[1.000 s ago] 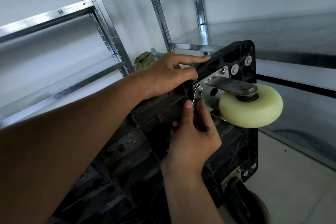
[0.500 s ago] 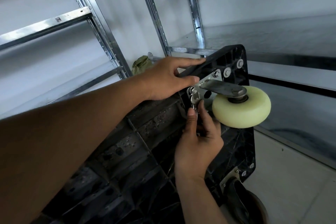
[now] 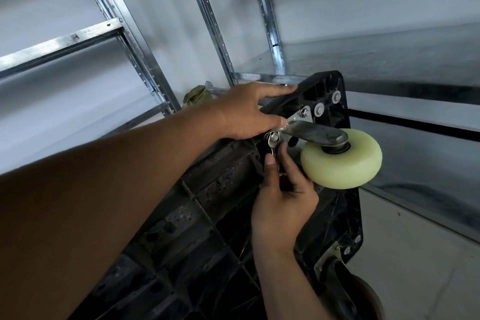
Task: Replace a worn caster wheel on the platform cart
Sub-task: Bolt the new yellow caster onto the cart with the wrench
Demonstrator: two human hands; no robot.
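Right grip narrow, thumb and fingers pinching a small metal tool at the corner bolt of the caster bracket. Dark caster is at the lower corner of the platform cart, which is tipped up with its ribbed underside showing. Cream wheel is on the bracket at the upper corner. Left grip flat, fingers straight on the cart's top edge. Metal shelving behind, green bundle at its foot.
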